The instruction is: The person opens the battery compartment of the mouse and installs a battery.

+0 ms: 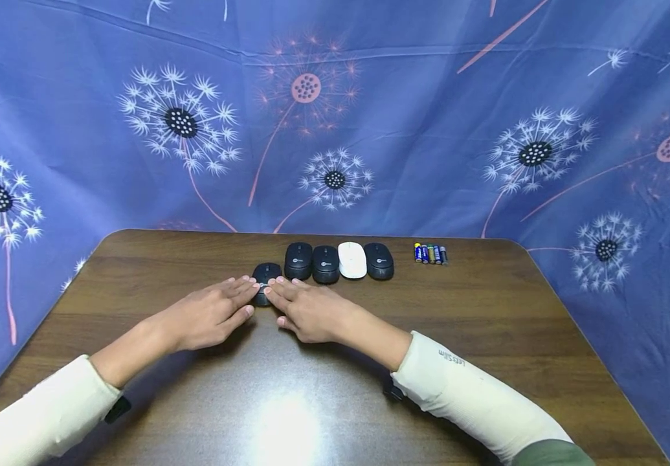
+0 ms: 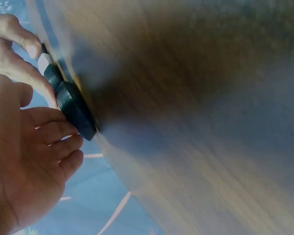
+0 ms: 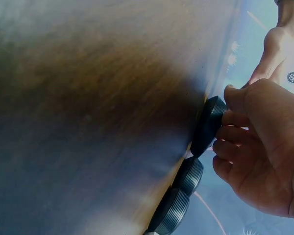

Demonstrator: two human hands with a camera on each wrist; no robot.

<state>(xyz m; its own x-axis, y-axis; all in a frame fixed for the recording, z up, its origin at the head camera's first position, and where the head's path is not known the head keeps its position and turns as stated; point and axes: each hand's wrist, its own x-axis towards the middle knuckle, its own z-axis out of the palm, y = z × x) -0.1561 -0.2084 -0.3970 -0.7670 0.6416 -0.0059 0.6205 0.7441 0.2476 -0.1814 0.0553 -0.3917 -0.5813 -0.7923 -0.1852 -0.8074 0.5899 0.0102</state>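
Observation:
A black computer mouse (image 1: 267, 270) lies on the table at the left end of a row of mice, slightly nearer than the others. From its left side the fingertips of my left hand (image 1: 206, 316) touch it, fingers fairly straight and together. My right hand (image 1: 313, 312) touches it from the right with extended fingers. Both thumbs stay off to the near side. The left wrist view shows this mouse (image 2: 76, 110) beside the left fingertips; in the right wrist view the mouse (image 3: 208, 127) sits by the right fingers. The hands partly cover it in the head view.
Right of it stand a black mouse (image 1: 298, 261), another black mouse (image 1: 325, 265), a white mouse (image 1: 352, 260) and a further black mouse (image 1: 379, 261). Several batteries (image 1: 430, 254) lie farther right. A dandelion-patterned blue cloth (image 1: 416, 162) hangs behind the wooden table (image 1: 486, 336).

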